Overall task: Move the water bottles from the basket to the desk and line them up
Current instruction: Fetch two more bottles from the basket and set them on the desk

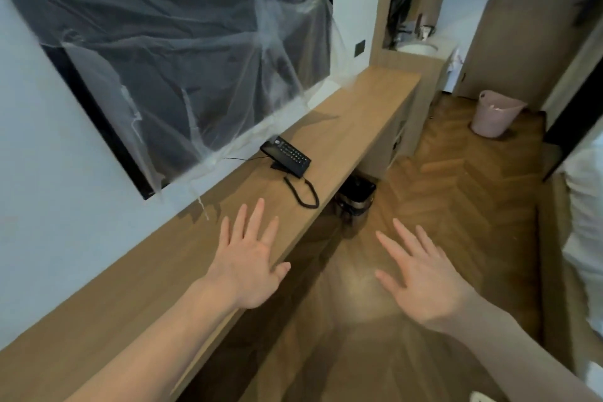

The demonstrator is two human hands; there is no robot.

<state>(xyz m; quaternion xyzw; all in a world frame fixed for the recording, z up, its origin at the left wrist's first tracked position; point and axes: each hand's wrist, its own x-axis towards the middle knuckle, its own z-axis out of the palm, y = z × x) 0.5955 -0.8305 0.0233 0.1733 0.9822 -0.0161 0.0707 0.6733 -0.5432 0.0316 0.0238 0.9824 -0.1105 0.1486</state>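
Above and beyond the left hand (pixel 251 258), on the wall, a big dark screen (pixel 182 52) wrapped in crumpled clear plastic. Under that hand and running far ahead to the upper right, the long wooden surface (pixel 359 108), with no bottle anywhere on its visible part. Below the right hand (pixel 421 274), only herringbone wood floor (pixel 456 189). Left hand spread flat, fingers straight and apart, holding nothing, hovering over or perhaps touching the front edge of the surface; impossible to tell which. Right hand also wide open and empty, palm down, off the surface, over the floor. Far ahead of the right hand and a little to its right, well apart from both hands, a pink basket (pixel 496 112) standing upright on the floor past the far end of the surface; probably the basket of the task. Inside hidden from this angle, so no water bottles to be seen; most likely still in there, with the task hardly begun. Nearer to the right hand than to the left, so probably a walk closer first, then a reach forward and down. Ahead of the left hand, under the surface, a black bin (pixel 357 196), partly cut off by the front edge. Just beyond the left fingertips, on the surface, a black telephone (pixel 287 157) with coiled cord, perhaps in the way of a long row.
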